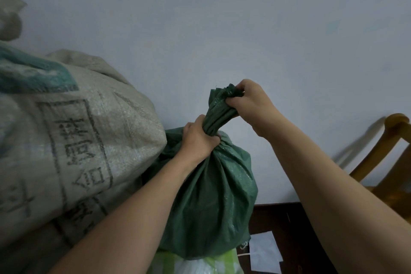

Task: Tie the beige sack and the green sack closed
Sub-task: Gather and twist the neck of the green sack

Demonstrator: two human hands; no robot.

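Gripping the gathered neck of the green sack (209,196) with the left hand (199,138), fist closed tight around it at the base of the bunch. Pinching the twisted top of the same neck with the right hand (251,104), held higher. Standing upright against the pale wall (222,29), touching the large beige sack (73,140) on its left. Wooden chair (391,158) at far right.

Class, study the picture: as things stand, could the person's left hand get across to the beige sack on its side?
Probably yes. The left hand is clamped round the green sack at its gathered neck, and the beige sack stands right beside it with nothing between. The hand would first have to release the neck, which the right hand holds higher up.
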